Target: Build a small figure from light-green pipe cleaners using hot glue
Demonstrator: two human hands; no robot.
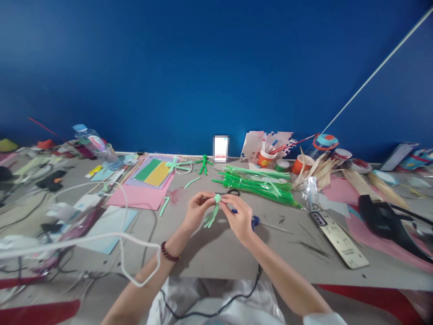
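Note:
A small figure of pale green pipe cleaner point(210, 218), with a coiled knot on top and several strands hanging down, is between my hands above the table. From the left, my left hand point(199, 208) pinches the knot between thumb and fingertips. On its other side my right hand point(239, 217) pinches the same knot. Under the right hand lies a blue-handled tool point(255, 221), mostly covered. A dark ring-shaped handle point(233, 193) shows just behind the fingers. Beyond them stands a bright green pipe cleaner figure point(204, 165); two pale green pieces point(192, 182) lie loose nearby.
A bag of green pipe cleaners point(257, 185) lies behind my right hand. Coloured sheets point(135, 197) and a bottle point(96, 142) are at left. A white cable point(101, 238) loops over my left forearm. At right are a phone point(340, 241) and an orange cup point(265, 159) with pens.

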